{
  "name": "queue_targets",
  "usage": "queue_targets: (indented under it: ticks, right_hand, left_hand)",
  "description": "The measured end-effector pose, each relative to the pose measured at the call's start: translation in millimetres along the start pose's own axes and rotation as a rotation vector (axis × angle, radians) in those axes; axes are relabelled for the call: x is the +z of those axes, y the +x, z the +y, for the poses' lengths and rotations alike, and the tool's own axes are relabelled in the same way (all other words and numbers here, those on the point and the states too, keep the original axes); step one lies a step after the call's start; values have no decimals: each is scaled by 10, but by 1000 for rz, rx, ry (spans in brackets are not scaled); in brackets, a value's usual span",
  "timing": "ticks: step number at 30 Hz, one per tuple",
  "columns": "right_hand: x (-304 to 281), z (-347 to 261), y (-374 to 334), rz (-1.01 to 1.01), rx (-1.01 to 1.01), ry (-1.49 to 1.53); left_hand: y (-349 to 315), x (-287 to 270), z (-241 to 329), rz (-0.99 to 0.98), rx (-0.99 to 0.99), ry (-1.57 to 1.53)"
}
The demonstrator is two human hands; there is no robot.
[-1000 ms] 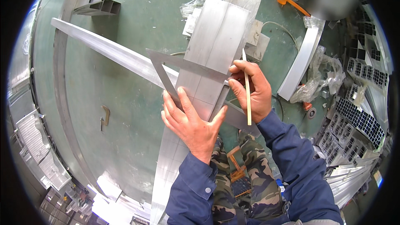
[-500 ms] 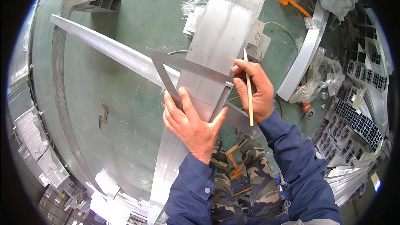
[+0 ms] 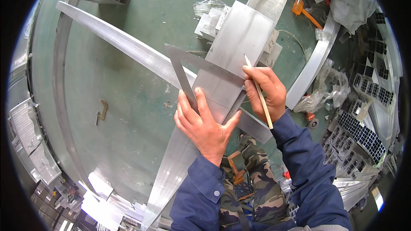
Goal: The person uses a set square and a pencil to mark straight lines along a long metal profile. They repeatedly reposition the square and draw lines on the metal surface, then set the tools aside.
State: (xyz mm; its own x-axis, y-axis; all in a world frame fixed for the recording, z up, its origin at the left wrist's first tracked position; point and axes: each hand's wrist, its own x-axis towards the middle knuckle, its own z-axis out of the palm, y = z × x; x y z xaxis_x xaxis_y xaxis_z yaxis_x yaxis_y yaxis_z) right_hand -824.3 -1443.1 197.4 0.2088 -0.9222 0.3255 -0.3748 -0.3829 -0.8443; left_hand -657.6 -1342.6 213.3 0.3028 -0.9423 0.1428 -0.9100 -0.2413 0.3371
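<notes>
A long, flat silver metal profile (image 3: 240, 32) runs diagonally in front of me, with thin lines across its face. Lying over it is a metal triangle square (image 3: 218, 70), its thick edge along the profile's right side. My left hand (image 3: 204, 122) grips the square, fingers on its slanted arm and thumb at the thick edge. My right hand (image 3: 267, 90) pinches a pale wooden pencil (image 3: 263, 105) just right of the profile. The pencil's point is up, over the profile's face beyond the square; its blunt end points back toward me.
Another long metal bar (image 3: 124, 42) reaches out to the left. Small blocks (image 3: 209, 23) stand beside the profile. On the green floor lie a clamp (image 3: 102, 109), an orange mallet (image 3: 303, 10) and plastic wrap (image 3: 329, 85). Stacked metal tubes (image 3: 364, 132) line the right.
The pencil's point has moved from beside the profile's right edge to over its face, and the pencil leans more to the left. My left hand stays on the square.
</notes>
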Motion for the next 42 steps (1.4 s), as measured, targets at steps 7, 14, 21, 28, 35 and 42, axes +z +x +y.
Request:
queue_targets:
  ticks: [7, 14, 21, 28, 35, 42]
  right_hand:
    - [54, 28, -59, 31, 1, -6]
    - [-108, -171, 274, -43, 62, 65]
    - [66, -153, 621, -239, 349, 332]
    - [144, -169, 790, -375, 328, 279]
    - [196, -186, 803, -354, 342, 361]
    - [181, -133, 778, -372, 378, 434]
  left_hand:
    - [6, 1, 5, 6, 0, 2]
    - [5, -15, -10, 5, -7, -7]
    - [8, -2, 12, 6, -13, -35]
    - [6, 10, -1, 26, -18, -42]
    - [8, 26, -5, 39, -22, -47]
    - [9, 23, -4, 36, -21, -68]
